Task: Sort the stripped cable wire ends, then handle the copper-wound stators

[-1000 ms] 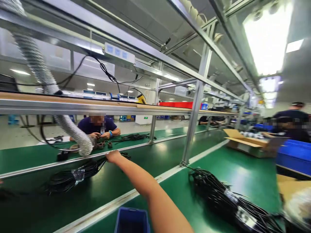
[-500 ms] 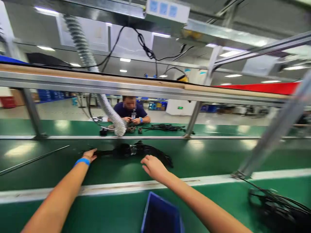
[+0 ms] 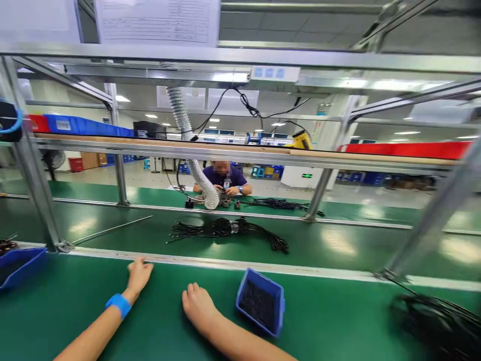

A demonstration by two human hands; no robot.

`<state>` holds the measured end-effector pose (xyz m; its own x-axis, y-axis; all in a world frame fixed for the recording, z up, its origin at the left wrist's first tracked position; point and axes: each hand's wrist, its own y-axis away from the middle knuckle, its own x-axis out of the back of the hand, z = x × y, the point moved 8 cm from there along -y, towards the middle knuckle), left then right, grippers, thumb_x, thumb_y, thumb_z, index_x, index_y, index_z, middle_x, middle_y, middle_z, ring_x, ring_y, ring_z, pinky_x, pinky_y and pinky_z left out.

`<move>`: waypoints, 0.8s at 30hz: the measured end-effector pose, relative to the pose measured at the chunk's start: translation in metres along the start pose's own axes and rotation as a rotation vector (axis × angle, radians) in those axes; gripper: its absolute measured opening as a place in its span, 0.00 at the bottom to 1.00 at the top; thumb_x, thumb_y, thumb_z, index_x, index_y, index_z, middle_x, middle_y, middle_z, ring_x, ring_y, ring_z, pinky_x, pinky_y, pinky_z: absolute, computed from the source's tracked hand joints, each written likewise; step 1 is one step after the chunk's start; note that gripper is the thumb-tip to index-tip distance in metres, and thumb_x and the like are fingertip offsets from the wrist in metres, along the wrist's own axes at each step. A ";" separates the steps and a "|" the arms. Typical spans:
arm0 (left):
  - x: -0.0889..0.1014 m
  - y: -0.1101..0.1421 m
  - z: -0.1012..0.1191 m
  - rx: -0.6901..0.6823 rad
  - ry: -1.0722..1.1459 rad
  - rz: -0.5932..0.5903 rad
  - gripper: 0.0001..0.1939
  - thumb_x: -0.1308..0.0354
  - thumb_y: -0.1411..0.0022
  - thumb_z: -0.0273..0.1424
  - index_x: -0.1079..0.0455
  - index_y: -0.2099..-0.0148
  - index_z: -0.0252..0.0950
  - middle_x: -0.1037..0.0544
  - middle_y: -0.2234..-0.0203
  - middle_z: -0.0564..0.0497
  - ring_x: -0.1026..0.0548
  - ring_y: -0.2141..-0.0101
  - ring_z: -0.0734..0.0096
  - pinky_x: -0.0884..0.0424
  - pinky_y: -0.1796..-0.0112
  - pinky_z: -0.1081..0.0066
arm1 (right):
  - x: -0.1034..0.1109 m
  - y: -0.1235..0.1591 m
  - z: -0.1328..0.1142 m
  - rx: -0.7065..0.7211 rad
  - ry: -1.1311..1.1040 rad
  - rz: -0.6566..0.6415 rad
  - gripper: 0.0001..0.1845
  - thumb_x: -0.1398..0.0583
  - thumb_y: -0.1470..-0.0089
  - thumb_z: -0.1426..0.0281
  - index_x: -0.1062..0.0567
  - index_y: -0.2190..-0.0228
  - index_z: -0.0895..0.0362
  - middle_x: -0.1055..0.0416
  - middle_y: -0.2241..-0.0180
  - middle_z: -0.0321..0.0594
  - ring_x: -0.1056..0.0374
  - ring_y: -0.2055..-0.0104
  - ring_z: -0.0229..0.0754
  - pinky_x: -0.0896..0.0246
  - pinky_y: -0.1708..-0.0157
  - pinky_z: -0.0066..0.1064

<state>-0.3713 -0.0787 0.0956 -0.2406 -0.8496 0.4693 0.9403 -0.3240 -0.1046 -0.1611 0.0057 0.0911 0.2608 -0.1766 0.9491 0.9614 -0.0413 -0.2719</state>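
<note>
My left hand (image 3: 139, 275) is over the near green work surface, just short of the white strip. Its thumb stands apart from loosely bent fingers, and nothing shows in it. To its right, my right hand (image 3: 199, 307) is low over the same surface with its fingers curled in; nothing shows protruding from it. Beyond both hands, a bundle of black cables (image 3: 214, 228), bound with a clear wrap near its middle, lies on the far green surface. A blue bin (image 3: 281, 313) holding small dark pieces stands right of my right hand, apart from it.
A thin rod (image 3: 112, 230) lies beyond the strip, left of the cables. Another blue bin (image 3: 28, 268) is at the left edge, and coiled black cables (image 3: 439, 321) lie at the right. Metal posts (image 3: 421, 220) hold a shelf overhead. A co-worker (image 3: 225, 178) sits opposite.
Both hands have drawn back from the cable bundle toward me. My left hand is off the cable ends. The view has shifted, showing more of the left side and both bins.
</note>
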 end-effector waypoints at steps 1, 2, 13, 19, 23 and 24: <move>0.013 0.013 -0.012 -0.030 0.010 0.008 0.16 0.43 0.41 0.30 0.32 0.51 0.32 0.30 0.54 0.43 0.22 0.59 0.60 0.27 0.49 0.57 | 0.005 0.005 0.002 -0.054 -0.006 0.034 0.05 0.38 0.41 0.77 0.24 0.70 0.62 0.23 0.70 0.39 0.25 0.67 0.41 0.29 0.72 0.30; 0.026 0.023 -0.023 -0.055 0.018 0.020 0.18 0.44 0.45 0.31 0.33 0.52 0.32 0.32 0.54 0.43 0.21 0.62 0.61 0.27 0.48 0.56 | 0.012 0.014 0.004 -0.101 -0.016 0.072 0.04 0.37 0.42 0.76 0.24 0.70 0.61 0.24 0.70 0.37 0.26 0.68 0.40 0.29 0.72 0.29; 0.058 0.053 -0.055 -0.156 0.023 -0.003 0.24 0.47 0.55 0.42 0.35 0.56 0.37 0.37 0.62 0.47 0.23 0.64 0.55 0.33 0.44 0.49 | 0.119 0.180 0.138 -0.758 -0.069 0.411 0.11 0.42 0.35 0.67 0.25 0.54 0.58 0.24 0.56 0.43 0.28 0.53 0.45 0.31 0.52 0.40; 0.068 0.066 -0.042 -0.173 0.024 -0.002 0.19 0.48 0.55 0.36 0.36 0.58 0.36 0.37 0.67 0.48 0.25 0.55 0.47 0.34 0.43 0.48 | 0.066 0.256 0.164 -0.907 -0.158 0.180 0.10 0.38 0.36 0.65 0.24 0.59 0.59 0.24 0.60 0.39 0.26 0.62 0.40 0.27 0.61 0.37; 0.074 0.081 -0.019 -0.195 0.032 0.032 0.15 0.49 0.56 0.33 0.36 0.62 0.37 0.37 0.69 0.50 0.24 0.58 0.49 0.33 0.45 0.46 | 0.032 0.250 0.139 -0.800 -0.203 0.095 0.10 0.38 0.37 0.64 0.24 0.59 0.58 0.24 0.58 0.40 0.27 0.56 0.43 0.29 0.55 0.41; 0.078 0.088 -0.014 -0.200 0.032 0.044 0.14 0.49 0.56 0.33 0.36 0.63 0.37 0.37 0.69 0.50 0.23 0.62 0.52 0.32 0.46 0.46 | 0.027 0.246 0.135 -0.780 -0.208 0.083 0.09 0.38 0.37 0.64 0.23 0.61 0.58 0.24 0.58 0.39 0.27 0.57 0.42 0.29 0.55 0.40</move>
<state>-0.3103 -0.1788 0.1109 -0.2110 -0.8765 0.4327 0.8843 -0.3598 -0.2977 0.0944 0.1240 0.0712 0.4132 -0.0255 0.9103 0.6209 -0.7233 -0.3021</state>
